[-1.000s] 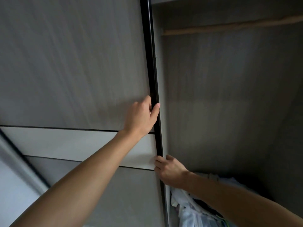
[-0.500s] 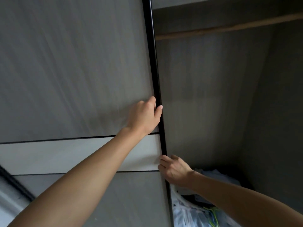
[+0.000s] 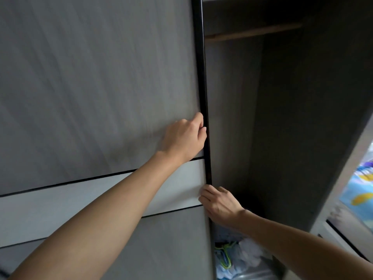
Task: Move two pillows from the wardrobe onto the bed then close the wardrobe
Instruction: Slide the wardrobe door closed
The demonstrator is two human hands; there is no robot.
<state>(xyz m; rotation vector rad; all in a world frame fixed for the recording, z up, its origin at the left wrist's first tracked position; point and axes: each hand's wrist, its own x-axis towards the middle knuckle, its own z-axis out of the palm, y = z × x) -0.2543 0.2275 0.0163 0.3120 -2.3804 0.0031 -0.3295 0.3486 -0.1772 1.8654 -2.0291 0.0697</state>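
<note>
A grey sliding wardrobe door [image 3: 96,81] with a pale cross band and a black edge strip [image 3: 203,81] fills the left of the view. My left hand [image 3: 184,139] is curled on that black edge at mid height. Lower down, my right hand [image 3: 219,205] grips the same edge from the open side. To the right is the dark open wardrobe compartment [image 3: 282,118]. No pillow is in view.
A wooden rail [image 3: 252,33] runs across the top of the compartment. Folded clothes and green hangers [image 3: 232,259] lie at its bottom. At the far right, past the wardrobe's side panel [image 3: 347,168], a blue and yellow patterned fabric [image 3: 361,190] shows.
The door edge has slid to the right with both hands on it, narrowing the opening. The view has swung right, bringing the side panel and patterned fabric into sight.
</note>
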